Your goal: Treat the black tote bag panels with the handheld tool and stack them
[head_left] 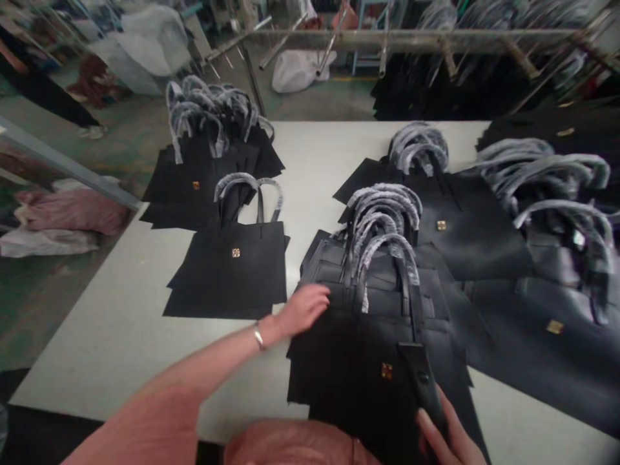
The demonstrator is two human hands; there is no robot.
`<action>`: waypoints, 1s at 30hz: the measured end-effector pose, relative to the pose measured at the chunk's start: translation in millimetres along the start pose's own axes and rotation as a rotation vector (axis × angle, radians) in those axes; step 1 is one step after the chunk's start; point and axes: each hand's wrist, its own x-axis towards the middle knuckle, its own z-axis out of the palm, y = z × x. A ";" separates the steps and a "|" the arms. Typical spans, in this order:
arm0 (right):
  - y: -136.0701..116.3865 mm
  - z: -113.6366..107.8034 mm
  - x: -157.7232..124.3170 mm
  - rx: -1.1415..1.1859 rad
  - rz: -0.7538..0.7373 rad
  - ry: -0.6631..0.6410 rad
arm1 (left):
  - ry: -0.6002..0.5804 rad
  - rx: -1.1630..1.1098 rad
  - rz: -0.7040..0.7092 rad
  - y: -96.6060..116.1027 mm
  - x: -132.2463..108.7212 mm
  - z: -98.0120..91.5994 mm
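Note:
In the head view, my right hand (448, 429) is wrapped round a black handheld trimmer (420, 374) with a wide flat head. The trimmer lies over the front of a black handbag panel (353, 381) with a small gold emblem, on top of an overlapping stack. Wrapped handles (387, 242) rise from this stack in arches. My left hand (305, 309), a bracelet at its wrist, hovers at or rests on the stack's left edge. Its fingers are loosely bent and look to hold nothing; whether they touch the panels I cannot tell.
Left of centre, a smaller pile of black bag panels (237, 278) lies on the white table (121, 303). More piles stand at the back left (198, 161) and on the right (484, 226). Behind the table runs a metal rack (329, 39). Someone's leg (58, 97) shows at far left.

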 end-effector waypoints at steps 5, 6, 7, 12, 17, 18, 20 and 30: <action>-32.5 13.7 -1.0 -0.061 -0.108 -0.105 | -0.455 -0.153 0.571 79.3 -79.1 88.9; -38.3 17.0 0.8 -0.086 -0.145 -0.130 | -0.488 -0.149 0.552 84.9 -85.7 95.0; -43.2 19.8 3.1 -0.113 -0.181 -0.154 | -0.511 -0.149 0.538 88.8 -89.3 98.4; -60.9 25.9 18.9 -0.222 -0.297 -0.167 | -0.518 -0.149 0.529 100.8 -86.5 102.6; -86.6 38.0 35.7 -0.272 -0.373 -0.142 | -0.467 -0.124 0.550 109.3 -83.4 107.8; -90.3 41.0 37.2 -0.277 -0.382 -0.138 | -0.452 -0.118 0.550 110.8 -83.2 109.5; -93.2 45.0 37.2 -0.283 -0.398 -0.171 | -0.435 -0.102 0.530 115.0 -83.2 114.2; -94.6 65.5 38.7 -0.435 -0.368 -0.262 | -0.443 -0.065 0.394 144.1 -83.3 143.4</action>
